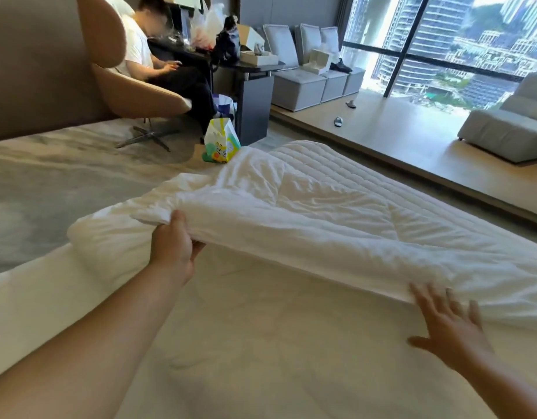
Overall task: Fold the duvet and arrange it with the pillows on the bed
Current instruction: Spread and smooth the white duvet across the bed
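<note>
A white duvet (pixel 306 213) lies folded across the far half of the bed (pixel 246 343), its near edge raised off the sheet. My left hand (pixel 173 246) grips that edge at its left corner, thumb on top and fingers underneath. My right hand (pixel 448 322) is open with fingers spread, its fingertips at the duvet's near edge on the right, resting on the sheet. No pillows are in view.
Beyond the bed's left side is grey carpet with a colourful bag (pixel 220 142). A person sits in a tan swivel chair (pixel 131 89) by a dark desk (pixel 249 86). Grey sofas (pixel 309 71) and a raised wooden platform (pixel 397 140) run along the windows.
</note>
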